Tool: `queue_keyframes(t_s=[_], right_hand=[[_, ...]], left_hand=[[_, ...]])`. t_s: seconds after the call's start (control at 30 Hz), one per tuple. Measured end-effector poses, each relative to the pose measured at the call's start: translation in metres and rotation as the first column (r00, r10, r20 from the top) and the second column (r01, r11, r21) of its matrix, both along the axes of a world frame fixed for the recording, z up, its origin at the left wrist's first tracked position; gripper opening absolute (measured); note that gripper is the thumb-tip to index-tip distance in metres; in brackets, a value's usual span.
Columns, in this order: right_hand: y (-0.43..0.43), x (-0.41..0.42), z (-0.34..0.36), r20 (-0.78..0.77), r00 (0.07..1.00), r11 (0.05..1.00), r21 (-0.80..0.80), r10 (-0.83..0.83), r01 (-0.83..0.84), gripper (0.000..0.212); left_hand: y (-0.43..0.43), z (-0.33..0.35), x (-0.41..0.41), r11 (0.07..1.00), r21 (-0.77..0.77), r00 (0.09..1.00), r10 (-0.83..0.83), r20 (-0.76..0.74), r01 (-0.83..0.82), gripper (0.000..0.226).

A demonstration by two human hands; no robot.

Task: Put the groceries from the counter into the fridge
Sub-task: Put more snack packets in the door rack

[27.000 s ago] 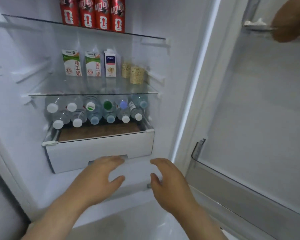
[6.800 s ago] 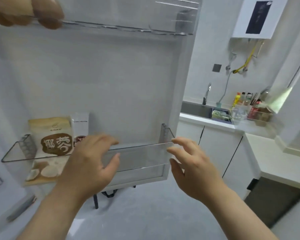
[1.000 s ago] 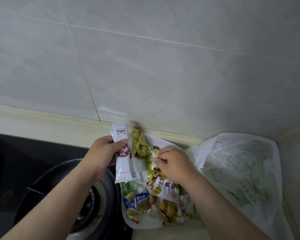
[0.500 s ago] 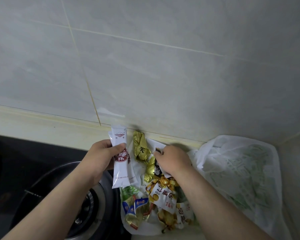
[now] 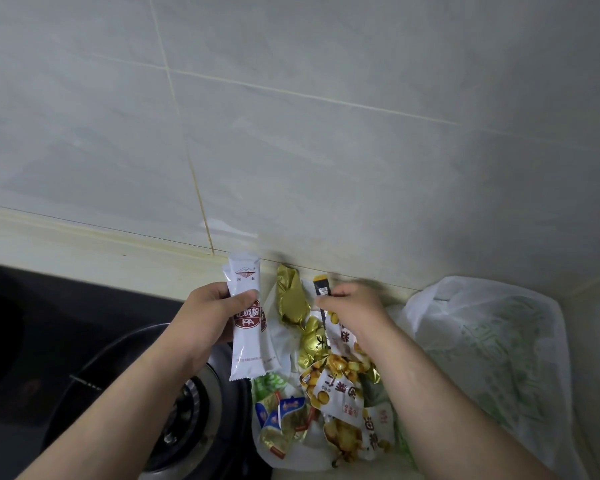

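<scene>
Grey wall tiles back a pale table at lower centre, where the left hand grips glossy white stick sachets and the right hand, fingers closed, pinches a dark-tipped packet from crinkly foil snacks; slick wrappers could slip onto the stove beside them.

Two bare hands, the left hand and the right hand, each on a bare forearm. Uncovered all the way from the fingers back over knuckles and wrist to the lower edge of the view. Smooth, rounded backs just behind the fingers; low knuckles. Forearms long and even, broadening steadily away from the fingers. Slightly blurred at the right fingers, nails there not to be made out. Beyond the forearms, out of view.
</scene>
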State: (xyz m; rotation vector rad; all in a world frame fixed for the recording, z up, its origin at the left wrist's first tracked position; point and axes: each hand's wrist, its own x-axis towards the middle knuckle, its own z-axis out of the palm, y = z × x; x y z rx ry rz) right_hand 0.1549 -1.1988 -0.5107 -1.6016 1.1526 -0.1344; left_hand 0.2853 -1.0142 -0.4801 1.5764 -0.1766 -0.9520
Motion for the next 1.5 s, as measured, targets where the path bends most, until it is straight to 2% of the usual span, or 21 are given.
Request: queue_keyframes(t_s=[0.17, 0.3, 0.53, 0.73, 0.93, 1.17, 1.27, 1.33, 1.5], right_hand=[[0.018, -0.016, 0.038, 0.183, 0.978, 0.995, 0.028, -0.101, 0.097, 0.011], [0.042, -0.03, 0.069, 0.304, 0.941, 0.985, 0.124, -0.15, 0.117, 0.006], [0.104, -0.054, 0.112, 0.33, 0.943, 0.999, 0.017, -0.035, 0.031, 0.01], [0.177, -0.05, 0.136, 0.331, 0.943, 0.997, -0.076, 0.036, -0.011, 0.009], [0.245, -0.025, 0.145, 0.379, 0.925, 1.0, -0.025, 0.023, -0.015, 0.016], [0.312, 0.003, 0.158, 0.404, 0.906, 0.992, -0.035, 0.123, -0.119, 0.011], [0.34, 0.011, 0.164, 0.446, 0.873, 0.98, -0.07, 0.198, -0.186, 0.018], [0.361, 0.014, 0.167, 0.46, 0.85, 0.965, -0.075, 0.258, -0.252, 0.02], [0.406, 0.014, 0.164, 0.453, 0.786, 0.896, -0.076, 0.421, -0.437, 0.009]], left_hand=[[0.006, 0.015, -0.012, 0.999, -0.04, 1.0, -0.022, 0.016, 0.023, 0.02], [0.02, 0.034, -0.024, 0.995, -0.09, 0.998, -0.042, 0.045, 0.046, 0.013], [0.076, 0.07, -0.045, 0.988, -0.146, 0.996, -0.033, 0.088, 0.046, 0.015], [0.138, 0.093, -0.052, 0.98, -0.189, 0.998, 0.069, 0.008, -0.067, 0.025], [0.207, 0.109, -0.043, 0.969, -0.209, 0.991, 0.136, 0.01, -0.131, 0.024], [0.285, 0.128, -0.04, 0.928, -0.242, 0.955, 0.296, 0.022, -0.282, 0.029], [0.311, 0.132, -0.048, 0.906, -0.23, 0.925, 0.375, 0.053, -0.355, 0.028], [0.331, 0.133, -0.057, 0.886, -0.207, 0.895, 0.438, 0.078, -0.416, 0.03], [0.38, 0.135, -0.084, 0.817, -0.167, 0.801, 0.576, 0.166, -0.553, 0.028]])
